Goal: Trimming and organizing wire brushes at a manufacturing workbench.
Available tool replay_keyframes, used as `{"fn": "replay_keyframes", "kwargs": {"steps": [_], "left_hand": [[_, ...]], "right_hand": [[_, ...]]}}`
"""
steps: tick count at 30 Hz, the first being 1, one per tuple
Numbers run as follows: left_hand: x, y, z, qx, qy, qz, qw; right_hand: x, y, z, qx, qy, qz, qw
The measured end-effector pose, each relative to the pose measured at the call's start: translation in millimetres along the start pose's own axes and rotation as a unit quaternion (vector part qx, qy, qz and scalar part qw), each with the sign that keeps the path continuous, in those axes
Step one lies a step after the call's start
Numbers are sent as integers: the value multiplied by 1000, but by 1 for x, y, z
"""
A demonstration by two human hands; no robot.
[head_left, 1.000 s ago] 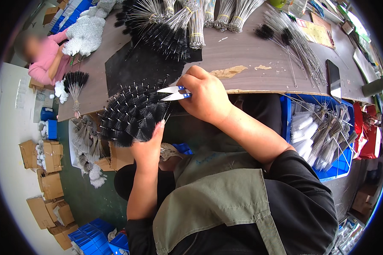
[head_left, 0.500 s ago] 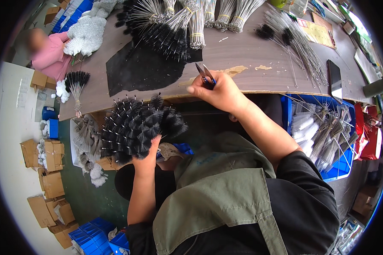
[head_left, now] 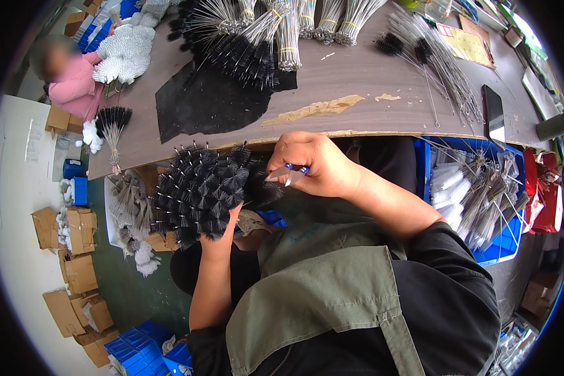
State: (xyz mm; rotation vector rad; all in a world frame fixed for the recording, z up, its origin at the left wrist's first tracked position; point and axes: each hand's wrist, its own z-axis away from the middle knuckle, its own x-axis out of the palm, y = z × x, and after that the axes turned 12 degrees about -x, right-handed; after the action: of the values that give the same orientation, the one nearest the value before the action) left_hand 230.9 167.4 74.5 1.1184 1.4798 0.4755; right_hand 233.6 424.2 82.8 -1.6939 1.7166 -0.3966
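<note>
A thick bunch of black-bristled tube brushes point(head_left: 197, 188) is in my left hand point(head_left: 232, 217), held below the table's front edge. Bristles hide most of that hand's fingers; only the thumb side and wrist show. My right hand point(head_left: 323, 164) is closed around a small pair of scissors point(head_left: 290, 175) with blue on the handles. Their blades lie at the bunch's right side, against or just over a black brush head point(head_left: 262, 190). Whether they touch the bristles I cannot tell.
The table point(head_left: 357, 75) carries a black cloth point(head_left: 213, 106), tied wire-stemmed bundles point(head_left: 288, 44), loose brushes point(head_left: 438, 62) and a phone point(head_left: 493, 116). A blue bin point(head_left: 498, 247) of brushes stands at right. Someone in pink point(head_left: 75, 78) sits far left, beside white brushes point(head_left: 125, 53).
My right hand has come down and left from above the table edge, bringing the scissors to the bunch. The bunch has shifted slightly in my left hand.
</note>
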Motion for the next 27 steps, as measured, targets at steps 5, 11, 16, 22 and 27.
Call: {"fn": "replay_keyframes", "kwargs": {"steps": [5,11,16,22,27], "left_hand": [[-5,-22,6,-49,14,-2,999],[-1,-11,4,-29,42,67,996],[-7,20,-14,137,25,-337,931],[-8,12,-12,184,34,-397,899],[-7,-14,-1,67,38,-258,963]], "right_hand": [[-4,-7,-2,-4,-23,98,995],[-31,-5,-11,160,71,152,973],[-7,-1,0,222,73,-116,965],[3,-2,-2,104,31,-11,994],[0,-3,0,41,0,68,997]]}}
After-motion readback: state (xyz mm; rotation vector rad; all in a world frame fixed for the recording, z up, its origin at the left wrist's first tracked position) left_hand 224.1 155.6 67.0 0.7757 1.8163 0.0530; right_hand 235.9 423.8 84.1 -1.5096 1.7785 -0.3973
